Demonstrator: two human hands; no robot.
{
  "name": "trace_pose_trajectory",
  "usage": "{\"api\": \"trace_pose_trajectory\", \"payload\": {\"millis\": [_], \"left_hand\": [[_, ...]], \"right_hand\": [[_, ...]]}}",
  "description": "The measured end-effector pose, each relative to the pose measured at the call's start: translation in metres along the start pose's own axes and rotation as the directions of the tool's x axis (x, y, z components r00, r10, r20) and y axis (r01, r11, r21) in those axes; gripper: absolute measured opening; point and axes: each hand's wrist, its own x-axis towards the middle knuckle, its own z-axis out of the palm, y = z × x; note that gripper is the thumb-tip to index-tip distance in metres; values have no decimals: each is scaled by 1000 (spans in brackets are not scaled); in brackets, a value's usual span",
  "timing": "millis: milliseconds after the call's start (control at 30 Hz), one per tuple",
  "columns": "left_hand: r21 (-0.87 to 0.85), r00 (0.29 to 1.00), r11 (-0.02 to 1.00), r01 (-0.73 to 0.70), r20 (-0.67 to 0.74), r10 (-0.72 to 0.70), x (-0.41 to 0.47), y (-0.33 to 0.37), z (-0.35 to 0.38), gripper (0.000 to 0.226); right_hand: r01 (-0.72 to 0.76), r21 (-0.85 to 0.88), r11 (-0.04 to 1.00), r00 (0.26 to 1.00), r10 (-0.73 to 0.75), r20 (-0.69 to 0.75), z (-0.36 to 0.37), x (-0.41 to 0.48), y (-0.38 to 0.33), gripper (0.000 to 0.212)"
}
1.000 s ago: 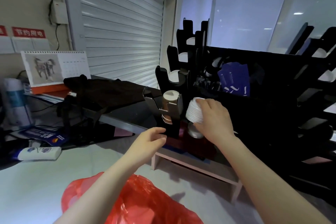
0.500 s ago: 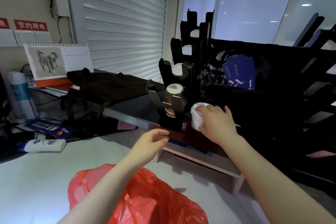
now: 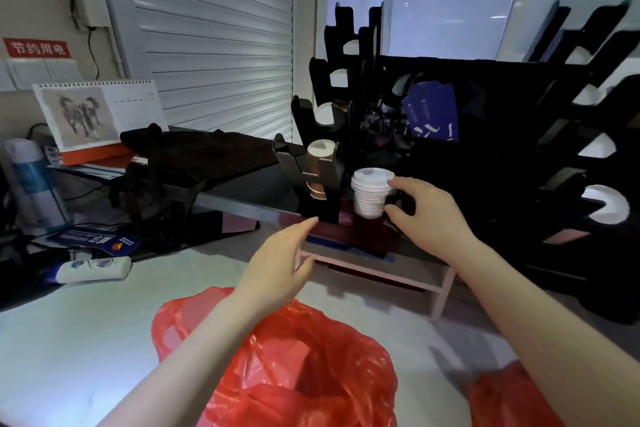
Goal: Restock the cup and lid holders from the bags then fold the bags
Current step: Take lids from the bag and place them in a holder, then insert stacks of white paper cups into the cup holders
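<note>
The right hand is drawing back from the stack of white lids, which a moment ago it was cupping from above and lowering. Its grip is now spread, with thumb and forefinger lying at the stack's right side; whether they are touching or just clear I cannot tell. The stack is standing upright on a dark red base just right of the black cup holder, where brown paper cups are sitting. The left hand is hovering over the tabletop near the holder's foot, fingers straight and holding nothing. So this load of lids is looking placed, while the red bag in front and a second red bag at the lower right are lying unfolded, waiting.
</note>
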Motion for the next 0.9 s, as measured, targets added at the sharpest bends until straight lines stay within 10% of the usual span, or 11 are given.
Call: {"api": "trace_pose_trajectory", "payload": {"millis": [233, 600, 900], "left_hand": [[41, 971, 975, -216, 114, 210, -28, 39, 42, 67], [-270, 876, 892, -362, 228, 424, -74, 165, 132, 53], [-214, 863, 889, -405, 232, 449, -78, 268, 183, 64]], "right_hand": [[-86, -119, 989, 986, 102, 133, -34, -118, 34, 46], [-374, -310, 874, 927, 350, -132, -134, -277, 132, 34], [-331, -265, 906, 913, 379, 154, -145, -314, 204, 27]]}}
